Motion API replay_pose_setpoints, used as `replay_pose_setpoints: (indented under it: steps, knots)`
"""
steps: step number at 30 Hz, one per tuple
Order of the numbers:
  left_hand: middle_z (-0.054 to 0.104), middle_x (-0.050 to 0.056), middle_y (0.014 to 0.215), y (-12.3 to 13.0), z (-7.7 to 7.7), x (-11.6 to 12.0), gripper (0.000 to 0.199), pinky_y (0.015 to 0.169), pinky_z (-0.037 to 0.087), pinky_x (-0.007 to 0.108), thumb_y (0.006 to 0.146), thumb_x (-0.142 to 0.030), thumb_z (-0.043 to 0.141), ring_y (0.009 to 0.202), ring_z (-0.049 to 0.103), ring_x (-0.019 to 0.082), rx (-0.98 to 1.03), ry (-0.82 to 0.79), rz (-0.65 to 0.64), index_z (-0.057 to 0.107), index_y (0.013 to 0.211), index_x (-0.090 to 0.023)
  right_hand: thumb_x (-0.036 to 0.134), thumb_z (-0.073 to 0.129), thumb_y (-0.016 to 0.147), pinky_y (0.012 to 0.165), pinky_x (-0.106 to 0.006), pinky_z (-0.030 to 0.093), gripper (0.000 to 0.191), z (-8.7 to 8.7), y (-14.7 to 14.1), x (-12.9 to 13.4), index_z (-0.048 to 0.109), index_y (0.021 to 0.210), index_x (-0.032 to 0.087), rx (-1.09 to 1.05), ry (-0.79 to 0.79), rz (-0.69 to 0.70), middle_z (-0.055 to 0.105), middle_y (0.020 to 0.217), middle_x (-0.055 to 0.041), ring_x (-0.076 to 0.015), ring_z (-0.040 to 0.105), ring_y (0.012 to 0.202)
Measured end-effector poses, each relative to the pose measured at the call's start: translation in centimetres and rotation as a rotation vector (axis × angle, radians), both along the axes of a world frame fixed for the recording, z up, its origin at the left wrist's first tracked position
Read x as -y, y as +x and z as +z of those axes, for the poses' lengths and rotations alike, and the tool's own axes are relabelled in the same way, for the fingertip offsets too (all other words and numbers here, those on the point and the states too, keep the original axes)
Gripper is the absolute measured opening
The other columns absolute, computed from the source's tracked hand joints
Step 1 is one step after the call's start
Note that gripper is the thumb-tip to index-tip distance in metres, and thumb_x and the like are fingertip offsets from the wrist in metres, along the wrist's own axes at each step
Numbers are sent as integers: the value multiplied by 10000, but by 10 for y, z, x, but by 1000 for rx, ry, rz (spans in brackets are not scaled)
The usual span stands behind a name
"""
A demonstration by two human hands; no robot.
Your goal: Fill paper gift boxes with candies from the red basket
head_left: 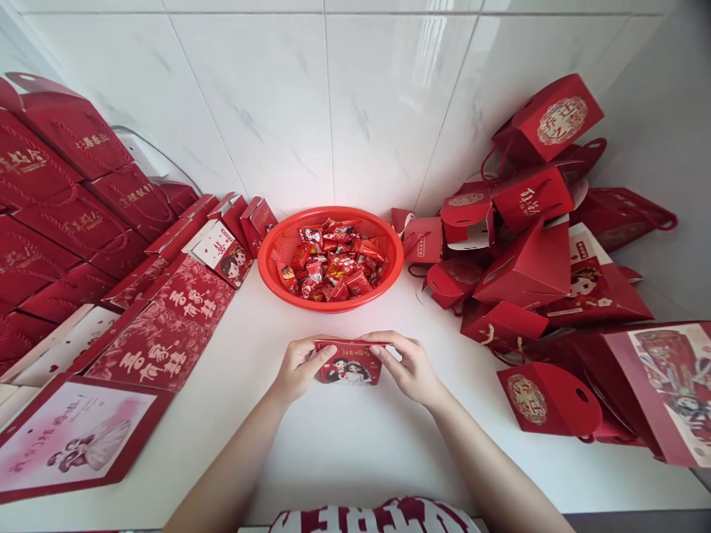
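Note:
Between my two hands is a small red gift box (351, 364) printed with a cartoon couple in wedding clothes and gold lettering. It is held just above the white table, in front of the basket. My left hand (303, 364) grips its left edge, thumb on the printed face and fingers behind. On the right edge, my right hand (406, 366) pinches it the same way. Whether the box is folded flat or opened out I cannot tell. Beyond it sits a red plastic basket (267, 275) holding many red-wrapped candies (340, 260).
Stacked red boxes with rope handles (67, 200) rise at the left, with flat printed boxes (158, 363) in front. A loose heap of red boxes (516, 259) covers the right side. A white tiled wall (278, 96) stands behind the table (222, 437).

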State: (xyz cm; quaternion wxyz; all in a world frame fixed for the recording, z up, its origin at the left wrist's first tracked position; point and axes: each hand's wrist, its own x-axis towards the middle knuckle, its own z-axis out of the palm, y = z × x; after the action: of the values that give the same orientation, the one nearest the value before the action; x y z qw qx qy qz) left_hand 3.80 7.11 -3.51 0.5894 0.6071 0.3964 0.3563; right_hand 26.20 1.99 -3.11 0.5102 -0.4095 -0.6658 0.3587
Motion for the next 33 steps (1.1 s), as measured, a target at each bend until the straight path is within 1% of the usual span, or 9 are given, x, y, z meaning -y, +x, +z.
replay_pose_setpoints:
  steps: [4,7,10,12,14,19,22,26,33]
  knots:
    - [741,115,965,0,4,-3,364,845,542,348,857,-477,634,944,676,263,9,38,2,751,933,-141,212,392,1013,895,-364,550,324,0,2,0,684,1152,238,48,153,89,687,1182,-92,-195,653,1076]
    - [723,116,963,0,9,-1,374,811,538,332,851,-481,633,908,667,248,11,57,3,734,958,-137,240,416,999,835,-360,563,302,-2,2,0,695,1116,221,94,184,61,705,1099,-103,-198,672,985]
    - [710,104,926,3,16,3,405,760,535,313,746,-459,746,851,661,238,10,76,-8,709,975,-128,272,480,976,811,-353,560,254,-4,1,0,702,1079,204,101,172,22,727,1012,-104,-200,682,914]
    - [700,89,902,8,19,7,399,745,524,295,722,-448,771,830,648,222,12,98,31,695,955,-133,295,511,969,822,-349,552,235,-4,-2,1,714,1034,197,87,152,-2,734,986,-102,-201,684,907]
    - [681,69,873,15,21,11,327,737,503,270,804,-455,701,813,624,193,21,125,109,672,911,-147,316,530,966,834,-339,541,218,-5,-7,2,711,1007,202,50,115,-47,730,986,-90,-195,680,908]
    - [606,24,845,35,20,20,313,724,468,244,960,-475,471,778,571,153,77,172,248,538,855,-189,408,548,950,725,-299,542,325,-10,-24,4,536,1227,238,-239,-120,-158,667,912,-25,-164,640,769]
    - [596,25,888,42,19,23,313,778,460,251,981,-474,420,815,564,155,96,200,275,519,875,-197,477,512,952,707,-291,526,308,-11,-30,2,576,1080,204,-316,-196,-128,634,901,-33,-171,616,776]
    - [570,29,940,46,16,24,272,808,448,251,1003,-436,389,857,556,149,109,229,279,504,922,-203,493,466,970,627,-257,470,350,-14,-32,-2,548,822,186,-339,-205,-197,558,739,5,-138,527,654]
    - [551,33,969,50,3,22,221,837,449,258,994,-420,427,907,556,151,116,317,287,490,982,-209,466,493,967,650,-243,456,317,-22,-35,-2,570,829,191,-330,-174,-231,577,768,9,-128,520,674]
